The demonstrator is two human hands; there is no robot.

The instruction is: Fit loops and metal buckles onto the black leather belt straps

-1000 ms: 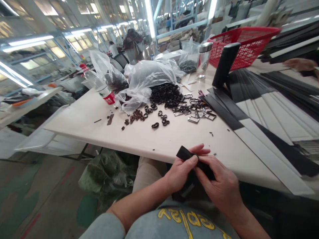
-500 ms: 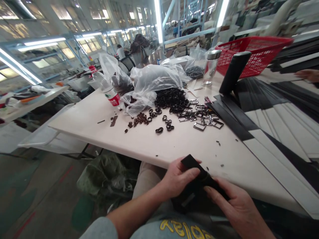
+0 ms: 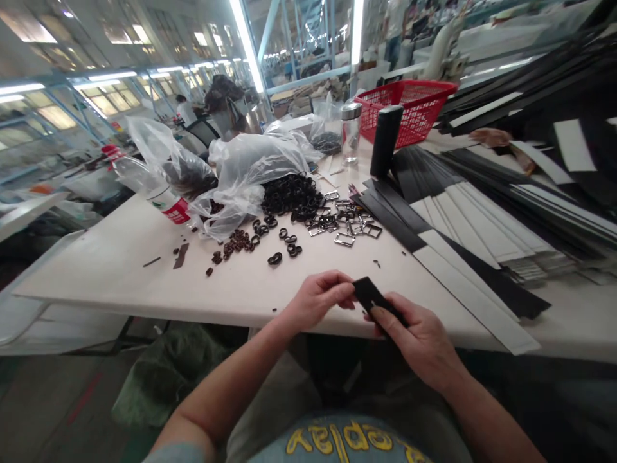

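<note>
Black rings (image 3: 292,196) and metal buckles (image 3: 350,222) lie beyond the right hand's (image 3: 421,335) strip (image 3: 369,293).

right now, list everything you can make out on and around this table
table: one, white, in front
tilted bottle: one, clear, red label, left
bags: several, clear, back
brown rings: many, left of centre
black rings: heap, black, centre
rectangular frames: many, metallic, right of heap
jar: one, clear, silver lid, back
cylinder: one, black, before basket
basket: one, red, back right
strips: many, black and white, right
co-worker's hand: one, far right
black piece: one, in the hands
left hand: one, bare, at the piece's end
right hand: one, bare, gripping it
</note>
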